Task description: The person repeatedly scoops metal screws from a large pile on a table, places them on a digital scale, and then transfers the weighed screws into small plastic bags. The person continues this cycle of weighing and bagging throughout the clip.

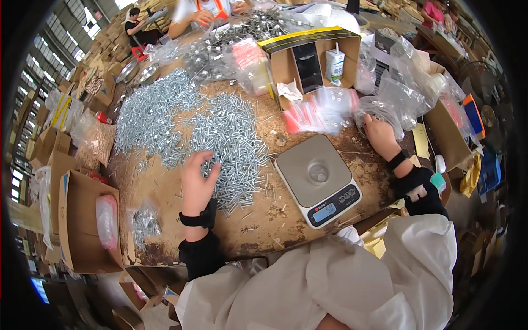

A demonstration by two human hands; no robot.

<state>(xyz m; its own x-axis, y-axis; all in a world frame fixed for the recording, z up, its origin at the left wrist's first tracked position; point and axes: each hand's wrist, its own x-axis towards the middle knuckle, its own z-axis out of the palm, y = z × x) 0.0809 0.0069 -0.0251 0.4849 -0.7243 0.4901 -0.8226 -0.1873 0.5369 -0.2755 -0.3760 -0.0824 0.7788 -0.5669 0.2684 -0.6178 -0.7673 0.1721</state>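
My left hand [198, 181] hovers at the near edge of a heap of silver screws [225, 143], thumb and fingers apart, with nothing visible in it. My right hand [380, 136] reaches to the far right, its fingertips bent down into clear plastic [385, 113]; what they pinch there is hidden. Between the hands stands a digital scale [314, 179] with a grey plate and a lit display. On its plate sits a small clear round dish [319, 172]. Red-and-white small plastic bags [313, 118] lie behind the scale, close to my right hand.
A second screw heap [154, 115] spreads to the left. An open carton [352, 60] holding a drink carton [334, 65] stands behind the bags. A cardboard box [82, 220] is at the left edge, beside a bag of hardware [146, 223]. A person [203, 14] works across the table.
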